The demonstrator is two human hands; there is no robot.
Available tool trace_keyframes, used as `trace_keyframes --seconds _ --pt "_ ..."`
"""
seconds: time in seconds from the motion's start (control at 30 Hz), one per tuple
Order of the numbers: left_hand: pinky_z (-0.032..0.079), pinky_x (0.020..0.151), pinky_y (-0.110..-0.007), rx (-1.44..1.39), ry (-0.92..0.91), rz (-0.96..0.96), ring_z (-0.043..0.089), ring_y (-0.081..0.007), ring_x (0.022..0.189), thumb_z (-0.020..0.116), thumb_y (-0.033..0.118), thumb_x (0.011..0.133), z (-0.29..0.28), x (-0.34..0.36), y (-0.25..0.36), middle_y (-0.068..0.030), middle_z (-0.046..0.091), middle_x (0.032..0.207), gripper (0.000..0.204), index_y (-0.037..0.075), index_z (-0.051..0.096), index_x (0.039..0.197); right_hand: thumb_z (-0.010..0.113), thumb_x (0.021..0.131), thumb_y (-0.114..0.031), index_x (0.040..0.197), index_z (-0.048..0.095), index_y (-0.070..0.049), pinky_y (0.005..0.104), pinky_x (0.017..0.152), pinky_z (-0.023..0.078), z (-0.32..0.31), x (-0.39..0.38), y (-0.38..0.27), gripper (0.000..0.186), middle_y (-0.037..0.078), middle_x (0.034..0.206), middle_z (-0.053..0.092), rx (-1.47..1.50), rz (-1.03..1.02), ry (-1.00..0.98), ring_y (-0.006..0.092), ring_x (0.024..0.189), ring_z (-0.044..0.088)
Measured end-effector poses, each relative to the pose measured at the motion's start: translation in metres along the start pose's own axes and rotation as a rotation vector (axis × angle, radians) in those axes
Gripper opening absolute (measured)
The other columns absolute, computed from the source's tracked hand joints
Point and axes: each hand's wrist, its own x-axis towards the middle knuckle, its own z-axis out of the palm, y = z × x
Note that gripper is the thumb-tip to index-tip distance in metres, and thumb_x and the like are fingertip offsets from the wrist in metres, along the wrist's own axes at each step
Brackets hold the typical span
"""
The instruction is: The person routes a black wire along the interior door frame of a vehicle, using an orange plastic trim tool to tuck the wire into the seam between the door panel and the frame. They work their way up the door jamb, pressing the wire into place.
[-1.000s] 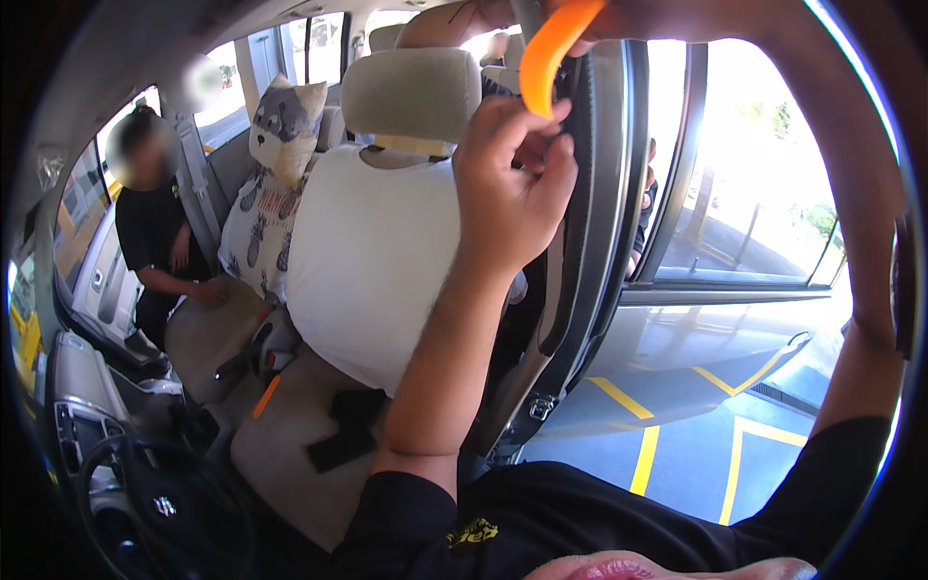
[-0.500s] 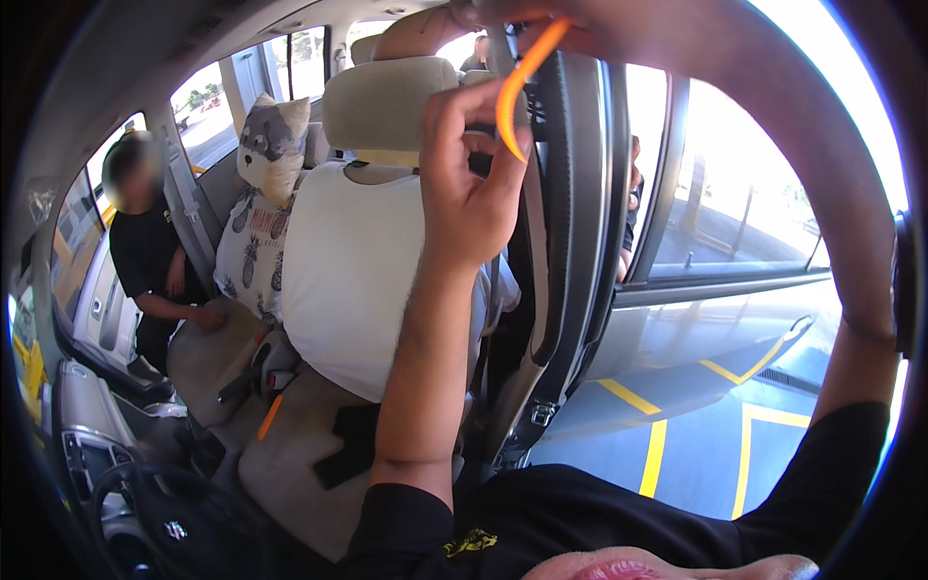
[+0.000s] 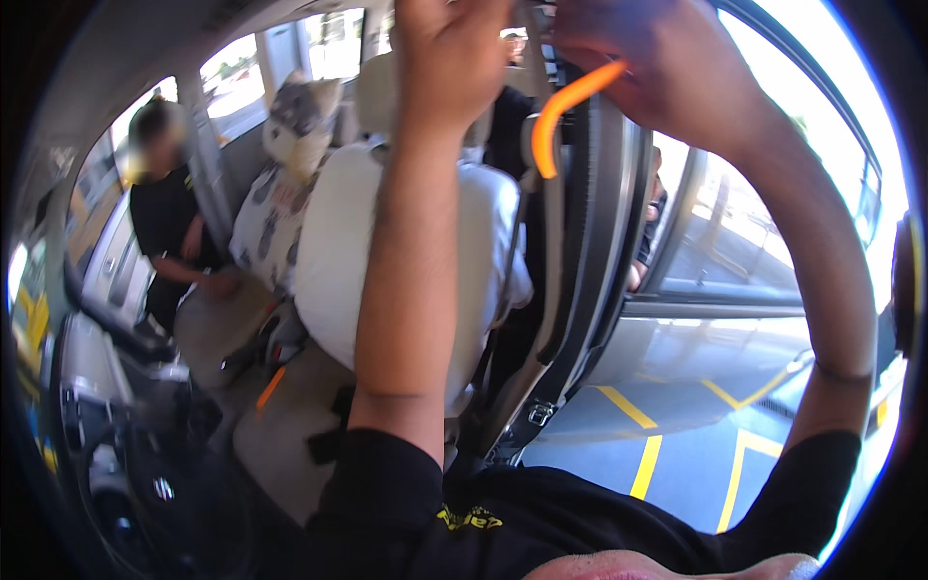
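My right hand (image 3: 648, 63), high at the upper right beside the door pillar (image 3: 551, 290), grips a curved orange plastic tool (image 3: 551, 130), whose free tip hangs downward. My left hand (image 3: 454, 53) is raised at the top edge, left of the tool and in front of a beige headrest; its fingers run out of view and are blurred. Below, the front seat (image 3: 271, 454) has a white cover (image 3: 329, 251) over its backrest. A straight orange tool (image 3: 271, 387) lies on the seat cushion, near a dark object partly behind my left forearm.
A person in black (image 3: 169, 222) is at the far side by the passenger seat, where a patterned cushion (image 3: 266, 232) rests. The steering wheel (image 3: 164, 493) is at lower left. An open door frame leads to another door (image 3: 696, 348) and yellow-lined floor. Another person (image 3: 652, 222) shows behind the pillar.
My left hand has moved up away from the curved tool to the top edge. My right hand has come lower with the tool, which has shifted slightly right. The view is more blurred.
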Motion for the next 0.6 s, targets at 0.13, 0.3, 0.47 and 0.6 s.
trace_keyframes --seconds 0.13,0.3,0.47,0.6 --pt "0.057 0.080 -0.031 0.153 -0.097 0.201 0.072 -0.0192 0.089 0.068 0.000 0.093 0.012 0.011 0.000 -0.0137 0.074 0.102 0.022 -0.002 0.072 0.115 0.071 0.074 0.013 0.109 0.068 -0.003 0.0461 0.072 0.056 0.011 -0.017 -0.011 0.038 0.016 0.108 0.069 -0.001 0.057 -0.128 0.0393 0.086 0.070" --pt "0.058 0.079 -0.028 -0.080 -0.310 -0.123 0.072 -0.0151 0.083 0.066 -0.001 0.094 -0.015 0.016 0.018 -0.0126 0.076 0.099 0.023 -0.005 0.070 0.116 0.073 0.077 0.012 0.108 0.066 -0.002 0.0461 0.071 0.055 0.026 -0.027 -0.020 0.035 0.019 0.104 0.069 -0.073 -0.012 -0.022 0.0401 0.082 0.070" --pt "0.057 0.073 -0.028 0.207 -0.197 0.043 0.073 -0.0148 0.081 0.072 0.004 0.093 -0.011 0.015 0.019 -0.0122 0.077 0.093 0.016 -0.003 0.077 0.106 0.076 0.079 0.006 0.105 0.066 -0.002 0.0435 0.068 0.053 0.022 -0.035 -0.038 0.029 0.017 0.101 0.069 -0.066 0.015 -0.142 0.0387 0.079 0.069" --pt "0.058 0.074 -0.029 0.256 -0.111 0.076 0.073 -0.0161 0.081 0.074 0.006 0.093 -0.001 -0.013 0.023 -0.0116 0.076 0.092 0.022 -0.003 0.075 0.113 0.079 0.077 -0.007 0.095 0.069 -0.004 0.0415 0.067 0.054 0.019 -0.033 -0.033 0.021 0.012 0.107 0.073 -0.044 -0.079 -0.201 0.0314 0.079 0.071"
